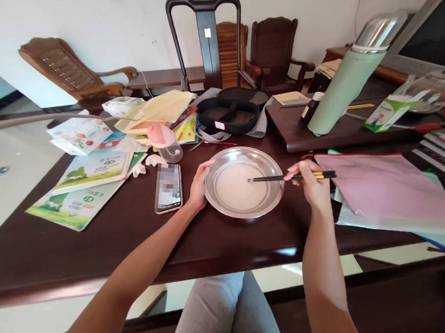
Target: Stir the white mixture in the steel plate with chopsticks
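Observation:
A round stainless steel basin (274, 165) rests on the dark wooden table in front of me, with a whitish liquid (233, 186) lying in its bottom. My left hand (200, 181) grips the basin's left rim, fingers closed on the edge. In my right hand (306, 179) is a pair of black chopsticks (270, 179) with gold bands near the top. Their tips reach over the rim to the middle of the liquid. How deep the tips go in is hard to see.
Left of the basin lie a phone (170, 189), a pink-topped bottle (166, 144) and booklets (86, 181). Behind it sits an opened black case (229, 110). A pink zip pouch (390, 187) lies at right; a tall green thermos (346, 84) stands on a raised board.

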Demonstrator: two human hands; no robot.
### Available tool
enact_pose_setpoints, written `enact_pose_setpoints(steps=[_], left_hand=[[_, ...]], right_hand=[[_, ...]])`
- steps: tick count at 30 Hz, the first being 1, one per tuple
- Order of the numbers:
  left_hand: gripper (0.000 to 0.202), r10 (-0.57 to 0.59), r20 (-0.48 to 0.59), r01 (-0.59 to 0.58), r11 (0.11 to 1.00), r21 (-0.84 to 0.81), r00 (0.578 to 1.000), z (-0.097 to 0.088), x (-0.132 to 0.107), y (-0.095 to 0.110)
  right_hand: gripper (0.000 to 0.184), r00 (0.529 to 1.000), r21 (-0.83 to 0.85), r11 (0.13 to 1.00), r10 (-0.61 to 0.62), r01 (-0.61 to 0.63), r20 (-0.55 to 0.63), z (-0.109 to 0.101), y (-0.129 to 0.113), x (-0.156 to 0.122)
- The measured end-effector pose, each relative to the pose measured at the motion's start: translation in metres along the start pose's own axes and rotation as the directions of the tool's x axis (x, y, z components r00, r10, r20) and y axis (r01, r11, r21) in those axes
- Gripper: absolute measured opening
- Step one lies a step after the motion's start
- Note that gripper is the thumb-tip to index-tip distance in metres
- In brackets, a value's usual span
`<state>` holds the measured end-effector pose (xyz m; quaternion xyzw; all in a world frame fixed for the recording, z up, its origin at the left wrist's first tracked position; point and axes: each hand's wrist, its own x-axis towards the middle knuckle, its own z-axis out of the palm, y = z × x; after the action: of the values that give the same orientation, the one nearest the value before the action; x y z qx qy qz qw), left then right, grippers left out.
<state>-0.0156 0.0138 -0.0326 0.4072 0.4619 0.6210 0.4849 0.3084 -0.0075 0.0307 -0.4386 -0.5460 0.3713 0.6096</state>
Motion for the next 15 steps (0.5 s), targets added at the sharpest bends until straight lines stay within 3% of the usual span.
enact_pose_setpoints(steps=[2,7,9,13,15], left_hand=[[0.046,-0.001,0.0,0.001,1.0,0.001,1.0,0.0,0.0,0.0],[0.046,0.005,-0.007,-0.005,1.0,-0.003,1.0,0.001,0.0,-0.001],[0.046,0.008,-0.007,-0.008,1.0,-0.002,1.0,0.001,0.0,-0.001],[0.048,0.02,0.001,-0.02,1.0,-0.009,1.0,0.001,0.0,-0.001],[0.048,0.024,0.004,-0.024,1.0,-0.005,1.0,0.001,0.0,-0.001]], right_hand=[[0.062,1.0,0.047,0.999,0.016,-0.017,0.021,-0.002,0.002,0.0],[0.062,0.967,-0.012,0.999,0.044,-0.043,0.25,0.007,-0.005,-0.002],[0.062,0.976,-0.059,0.998,0.02,-0.007,0.215,0.008,-0.006,-0.001],[0.066,0.999,-0.032,0.999,-0.038,0.038,-0.001,-0.001,-0.003,0.001],[0.067,0.999,0.01,0.999,-0.031,0.031,-0.006,-0.003,-0.002,0.0]])
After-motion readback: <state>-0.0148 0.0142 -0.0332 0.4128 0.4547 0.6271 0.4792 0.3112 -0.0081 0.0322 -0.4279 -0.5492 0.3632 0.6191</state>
